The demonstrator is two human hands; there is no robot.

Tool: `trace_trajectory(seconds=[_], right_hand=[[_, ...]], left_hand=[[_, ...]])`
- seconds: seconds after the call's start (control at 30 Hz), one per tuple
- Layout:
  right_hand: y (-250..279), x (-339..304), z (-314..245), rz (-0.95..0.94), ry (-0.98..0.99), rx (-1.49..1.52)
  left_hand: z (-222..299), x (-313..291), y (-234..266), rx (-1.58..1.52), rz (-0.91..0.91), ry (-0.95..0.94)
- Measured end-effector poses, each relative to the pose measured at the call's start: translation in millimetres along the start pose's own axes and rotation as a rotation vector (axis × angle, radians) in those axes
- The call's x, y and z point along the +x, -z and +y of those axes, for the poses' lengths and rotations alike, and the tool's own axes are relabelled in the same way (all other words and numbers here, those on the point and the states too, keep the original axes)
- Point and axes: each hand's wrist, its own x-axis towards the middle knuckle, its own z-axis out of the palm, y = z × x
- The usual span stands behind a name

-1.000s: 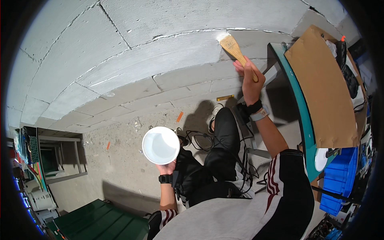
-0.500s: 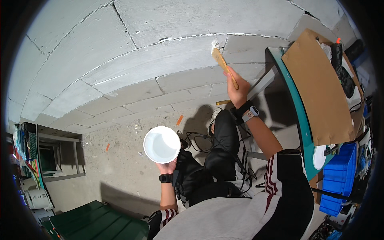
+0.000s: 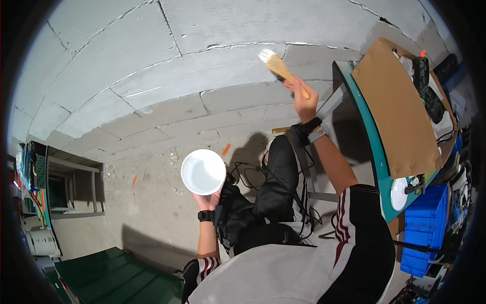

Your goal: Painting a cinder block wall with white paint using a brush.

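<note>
My right hand [image 3: 306, 100] is closed round the wooden handle of a flat paintbrush [image 3: 279, 67]. White paint coats the bristles, which point up and left in front of the block wall [image 3: 212, 71]; whether they touch it I cannot tell. The wall's upper part is white, while its lower courses look bare grey. Low at my left side, my left hand [image 3: 207, 200] holds a white plastic bucket [image 3: 203, 172] from beneath and behind. White, paint-like content shows inside the bucket, and most of my left fingers are hidden by it.
On my right stands a teal-topped table [image 3: 377, 157] bearing an open cardboard box [image 3: 397, 111] and a round white lid [image 3: 399, 194]. A blue crate [image 3: 425, 228] is beyond it. Black cables [image 3: 304, 207] hang by my legs. A dark green surface [image 3: 119, 276] lies at lower left.
The brush has swung further to the left at its bristle end, and its broad face now shows. My right wrist has turned. The bucket has shifted slightly upward in view.
</note>
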Motion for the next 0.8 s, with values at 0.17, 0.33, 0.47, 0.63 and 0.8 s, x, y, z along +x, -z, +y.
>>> trace_trajectory(seconds=[0.17, 0.33, 0.47, 0.63, 0.8], right_hand=[[26, -14, 26, 0.066, -0.018, -0.118], [46, -33, -3, 0.149, -0.248, 0.037], [63, -58, -47, 0.199, -0.274, -0.003], [74, -91, -86, 0.088, -0.322, -0.067], [51, -103, -120, -0.106, -0.362, -0.03]], left_hand=[[-2, -2, 3, -0.022, -0.044, 0.011], [-1, -4, -1, 0.027, -0.056, 0.01], [1, 1, 10, -0.018, -0.125, 0.013], [2, -6, -2, 0.035, -0.125, -0.002], [2, -9, -7, 0.052, -0.106, -0.022]])
